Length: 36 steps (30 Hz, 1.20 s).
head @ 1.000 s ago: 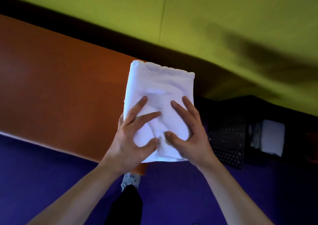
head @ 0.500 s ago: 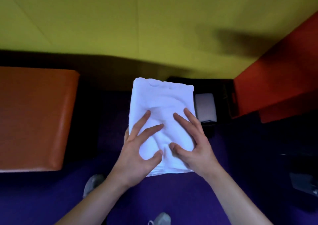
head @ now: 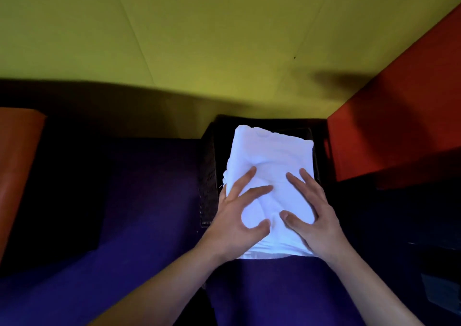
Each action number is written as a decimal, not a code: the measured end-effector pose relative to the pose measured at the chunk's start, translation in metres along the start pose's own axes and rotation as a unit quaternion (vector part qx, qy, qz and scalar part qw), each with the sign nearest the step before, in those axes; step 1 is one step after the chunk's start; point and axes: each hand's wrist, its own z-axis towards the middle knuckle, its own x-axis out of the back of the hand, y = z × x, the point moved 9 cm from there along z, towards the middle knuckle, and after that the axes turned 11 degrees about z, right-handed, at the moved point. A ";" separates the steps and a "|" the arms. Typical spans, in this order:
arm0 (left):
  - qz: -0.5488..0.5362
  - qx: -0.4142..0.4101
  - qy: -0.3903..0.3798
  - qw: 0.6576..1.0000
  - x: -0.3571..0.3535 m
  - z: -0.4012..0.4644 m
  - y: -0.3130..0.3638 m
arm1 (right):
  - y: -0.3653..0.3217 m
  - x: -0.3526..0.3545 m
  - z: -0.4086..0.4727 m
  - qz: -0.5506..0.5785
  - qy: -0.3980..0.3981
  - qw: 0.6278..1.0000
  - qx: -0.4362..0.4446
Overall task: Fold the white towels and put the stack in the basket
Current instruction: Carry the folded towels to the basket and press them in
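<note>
The folded stack of white towels is held between both hands over the black woven basket, which stands on the floor against the wall. My left hand grips the stack's near left side, with some fingers and the thumb spread on top and the rest hidden under the edge. My right hand grips the near right side the same way. The stack hides the inside of the basket; only its left wall and dark rim show.
An orange padded bench lies at the far left and a red block rises right of the basket. A yellow-green wall stands behind. The floor is purple, with a dark object at lower right.
The stack was lifted off the orange bench and carried to the right, and now sits over the black basket. Both hands keep the same grip.
</note>
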 end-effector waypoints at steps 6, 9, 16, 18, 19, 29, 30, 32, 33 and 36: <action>0.001 0.008 0.030 1.000 -0.050 0.084 -0.065 | 0.092 0.008 0.084 0.003 -0.023 1.000 0.008; 0.016 0.003 0.053 0.998 -0.066 0.122 -0.101 | 0.136 0.003 0.129 -0.019 -0.032 0.998 0.045; 0.066 0.010 0.090 0.994 -0.094 0.173 -0.192 | 0.233 -0.039 0.200 -0.007 -0.053 0.995 0.080; 0.076 0.021 0.087 0.993 -0.102 0.184 -0.213 | 0.254 -0.049 0.212 0.002 -0.055 0.996 0.074; 0.087 0.022 0.084 0.992 -0.105 0.189 -0.222 | 0.263 -0.052 0.218 0.004 -0.055 0.996 0.070; 0.400 0.089 -0.158 0.898 -0.172 0.229 -0.302 | 0.350 -0.111 0.258 -0.239 -0.191 0.952 -0.023; 0.454 0.110 -0.223 0.855 -0.187 0.229 -0.309 | 0.371 -0.120 0.258 -0.360 -0.230 0.903 -0.052; 0.500 0.173 -0.287 0.799 -0.202 0.228 -0.320 | 0.396 -0.129 0.259 -0.500 -0.271 0.820 -0.058; 0.526 0.187 -0.296 0.775 -0.204 0.227 -0.323 | 0.400 -0.130 0.261 -0.522 -0.275 0.805 -0.056; 0.601 0.156 -0.283 0.731 -0.200 0.224 -0.325 | 0.401 -0.123 0.264 -0.526 -0.273 0.804 -0.048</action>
